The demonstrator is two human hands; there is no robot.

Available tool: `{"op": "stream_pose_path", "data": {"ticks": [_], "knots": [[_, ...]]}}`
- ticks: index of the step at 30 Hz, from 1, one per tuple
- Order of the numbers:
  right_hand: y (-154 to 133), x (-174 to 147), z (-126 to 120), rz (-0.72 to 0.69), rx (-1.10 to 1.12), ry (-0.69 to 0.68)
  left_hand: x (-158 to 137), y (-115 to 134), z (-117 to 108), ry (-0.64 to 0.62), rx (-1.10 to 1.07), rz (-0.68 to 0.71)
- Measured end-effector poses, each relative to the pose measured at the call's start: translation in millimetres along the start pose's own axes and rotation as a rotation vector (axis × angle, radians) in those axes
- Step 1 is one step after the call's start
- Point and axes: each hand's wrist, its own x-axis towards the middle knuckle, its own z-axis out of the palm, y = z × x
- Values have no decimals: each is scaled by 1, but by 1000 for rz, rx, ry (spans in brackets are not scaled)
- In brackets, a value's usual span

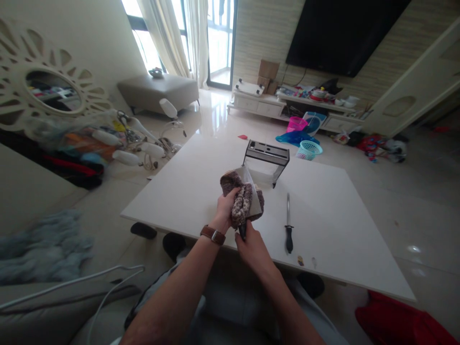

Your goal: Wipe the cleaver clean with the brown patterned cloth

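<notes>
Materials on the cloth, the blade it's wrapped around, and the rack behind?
Cloth: soft knitted or terry fabric, brown and cream, by its nubbly pile. Blade: likely steel; flat, pale, reflective; its handle is dark, probably plastic. Rack: looks like grey brushed metal, thin straight legs, slotted top.

Both my forearms reach forward and converge in front of me, bare to the elbows. My left hand point(225, 208) is raised slightly higher, wrist bent, fingers curled closed in a grasp, a brown-strapped watch point(213, 235) on the wrist. My right hand point(252, 247) sits just below and beside it, fist closed in a grip, knuckles upward.
</notes>
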Motion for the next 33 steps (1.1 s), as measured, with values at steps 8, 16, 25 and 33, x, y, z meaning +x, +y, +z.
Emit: {"op": "stream_pose_path", "data": {"ticks": [8,16,25,33], "knots": [[5,1,-2,-1,-21,15,2,-5,5,7,-17,0],[7,0,-2,2,-30,2,1,-8,3,-6,-29,-2],[5,-1,-2,-9,-27,9,0,-7,3,19,-16,2],[7,-2,-2,6,-40,-5,-1,-8,3,7,-23,-7]]}}
